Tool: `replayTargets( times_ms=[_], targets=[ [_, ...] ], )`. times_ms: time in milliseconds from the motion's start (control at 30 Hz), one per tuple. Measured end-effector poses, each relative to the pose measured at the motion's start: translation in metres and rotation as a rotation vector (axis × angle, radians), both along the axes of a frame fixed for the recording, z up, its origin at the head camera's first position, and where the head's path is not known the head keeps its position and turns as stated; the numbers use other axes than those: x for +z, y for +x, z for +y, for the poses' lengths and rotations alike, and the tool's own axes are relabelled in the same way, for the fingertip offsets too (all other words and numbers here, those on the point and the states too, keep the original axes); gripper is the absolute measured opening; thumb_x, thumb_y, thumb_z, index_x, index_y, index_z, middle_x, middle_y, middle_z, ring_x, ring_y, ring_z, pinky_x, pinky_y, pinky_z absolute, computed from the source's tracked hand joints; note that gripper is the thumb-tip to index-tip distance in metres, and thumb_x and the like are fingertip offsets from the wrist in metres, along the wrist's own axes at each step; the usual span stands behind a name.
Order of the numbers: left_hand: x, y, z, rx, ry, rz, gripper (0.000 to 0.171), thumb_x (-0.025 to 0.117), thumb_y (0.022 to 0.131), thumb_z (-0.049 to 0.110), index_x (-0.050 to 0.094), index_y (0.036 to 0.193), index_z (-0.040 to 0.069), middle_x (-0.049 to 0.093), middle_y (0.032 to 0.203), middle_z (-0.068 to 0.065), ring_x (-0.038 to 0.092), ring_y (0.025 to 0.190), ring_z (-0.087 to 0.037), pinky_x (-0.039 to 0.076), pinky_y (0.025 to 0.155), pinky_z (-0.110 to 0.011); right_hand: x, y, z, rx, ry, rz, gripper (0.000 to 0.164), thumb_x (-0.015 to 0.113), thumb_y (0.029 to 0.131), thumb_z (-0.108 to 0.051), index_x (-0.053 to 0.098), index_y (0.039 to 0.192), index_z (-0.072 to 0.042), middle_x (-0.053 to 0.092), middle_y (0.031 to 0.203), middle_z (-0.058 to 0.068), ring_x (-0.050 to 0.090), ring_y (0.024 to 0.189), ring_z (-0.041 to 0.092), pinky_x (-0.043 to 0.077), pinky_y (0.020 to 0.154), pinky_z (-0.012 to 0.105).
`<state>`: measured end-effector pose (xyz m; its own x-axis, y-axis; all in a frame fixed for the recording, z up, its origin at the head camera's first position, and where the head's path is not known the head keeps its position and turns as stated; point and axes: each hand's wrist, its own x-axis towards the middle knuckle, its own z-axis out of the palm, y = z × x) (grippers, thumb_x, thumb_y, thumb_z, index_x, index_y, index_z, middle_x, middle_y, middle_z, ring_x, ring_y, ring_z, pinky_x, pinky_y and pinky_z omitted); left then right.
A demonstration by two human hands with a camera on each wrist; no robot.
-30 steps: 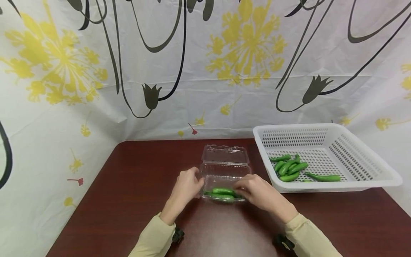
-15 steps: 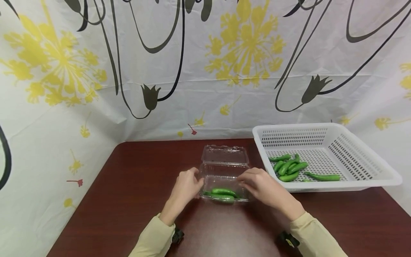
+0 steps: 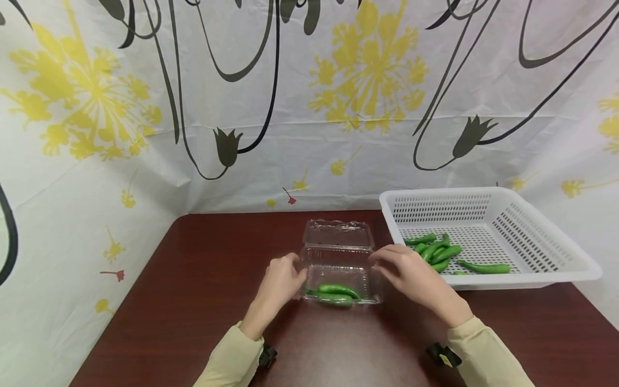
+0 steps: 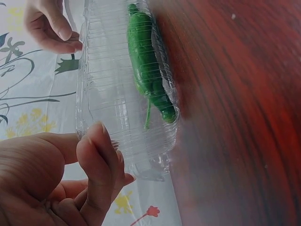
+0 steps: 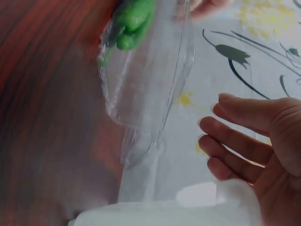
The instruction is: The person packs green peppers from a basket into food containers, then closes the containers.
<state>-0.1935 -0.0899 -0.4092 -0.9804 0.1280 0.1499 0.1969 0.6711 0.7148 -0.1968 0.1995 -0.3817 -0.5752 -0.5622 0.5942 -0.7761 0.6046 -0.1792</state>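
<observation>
The left hand [image 3: 282,277] pinches the left edge of the clear box [image 3: 338,255] between thumb and fingers. Green peppers [image 3: 337,289] lie inside, along the box's near wall. Just off its right side, the right hand [image 3: 408,275] has loosely spread fingers; a white basket [image 3: 522,279] stands farther right.

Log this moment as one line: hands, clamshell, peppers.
left hand: holds clear plastic clamshell by its edge; right hand: empty, apart from clamshell; lid: open; green chili peppers: in clamshell and white slotted basket
</observation>
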Motion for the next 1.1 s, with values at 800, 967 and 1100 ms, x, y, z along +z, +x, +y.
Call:
replayTargets(
  times_ms=[800,967,1100],
  targets=[
    [0.001,0.0,0.0,0.004,-0.005,-0.005,0.035,0.068,0.091,0.004,0.06,0.122,-0.012,0.059,0.058,0.0,0.056,0.037,-0.004,0.05,0.045,-0.023,0.011,-0.005,0.034,-0.157,-0.061,0.018,0.03,0.081,0.08,0.003,0.072,0.108,-0.002,0.072,0.104,0.008,0.067,0.097,0.028,0.054,0.077,0.044],
    [0.001,0.001,0.0,0.007,-0.004,-0.004,0.036,0.068,0.091,0.004,0.06,0.122,-0.012,0.058,0.058,0.0,0.056,0.037,-0.004,0.05,0.044,-0.023,0.012,-0.006,0.041,-0.173,-0.064,0.032,0.032,0.08,0.079,0.006,0.072,0.109,-0.001,0.072,0.104,0.01,0.068,0.093,0.027,0.055,0.075,0.044],
    [0.001,0.001,0.0,0.009,-0.011,0.0,0.036,0.068,0.091,0.005,0.06,0.122,-0.012,0.059,0.058,0.001,0.056,0.037,-0.004,0.05,0.045,-0.023,0.011,-0.008,0.046,-0.172,-0.067,0.048,0.032,0.079,0.079,0.007,0.072,0.108,-0.001,0.072,0.103,0.009,0.068,0.092,0.026,0.054,0.075,0.042]
  ],
)
